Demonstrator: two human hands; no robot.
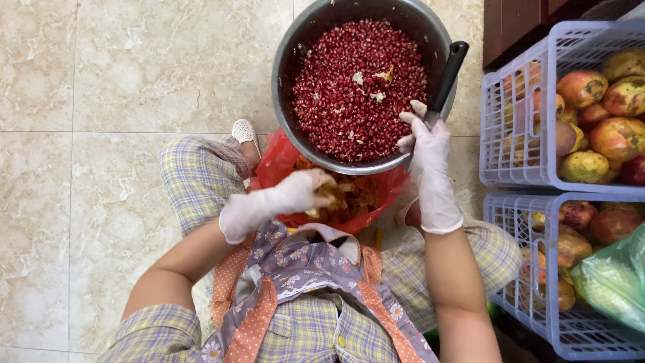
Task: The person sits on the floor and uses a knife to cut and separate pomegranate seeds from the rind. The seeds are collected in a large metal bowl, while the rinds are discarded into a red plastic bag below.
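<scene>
I look down and see my two hands in thin white gloves. My left hand [282, 202] is at about 8 o'clock from the middle of the picture. It is closed around a piece of pomegranate peel [330, 195], yellow and brown, and holds it over a red plastic bag [282, 161]. More peel bits lie in that bag.

My right hand [430, 168] is at about 3 o'clock from the middle. It touches the rim of a big metal bowl [285, 74] on its 4 o'clock side. A knife [447, 74] with a black handle leans on the rim there, with the handle pointing to 1 o'clock. My fingers rest on the knife near its blade, but I cannot tell if they hold it tight or just touch it.

The bowl sits at 12 o'clock, just past my knees. It is full of red pomegranate seeds [349, 94], with a few pale skin bits on top.

At 3 o'clock two white plastic crates [517, 161] stand one by the other, full of whole pomegranates [608, 101]. A green bag [615, 282] lies in the nearer crate.

I wear checked clothes and a flowery apron [302, 275]. The floor [121, 134] is pale tile.
</scene>
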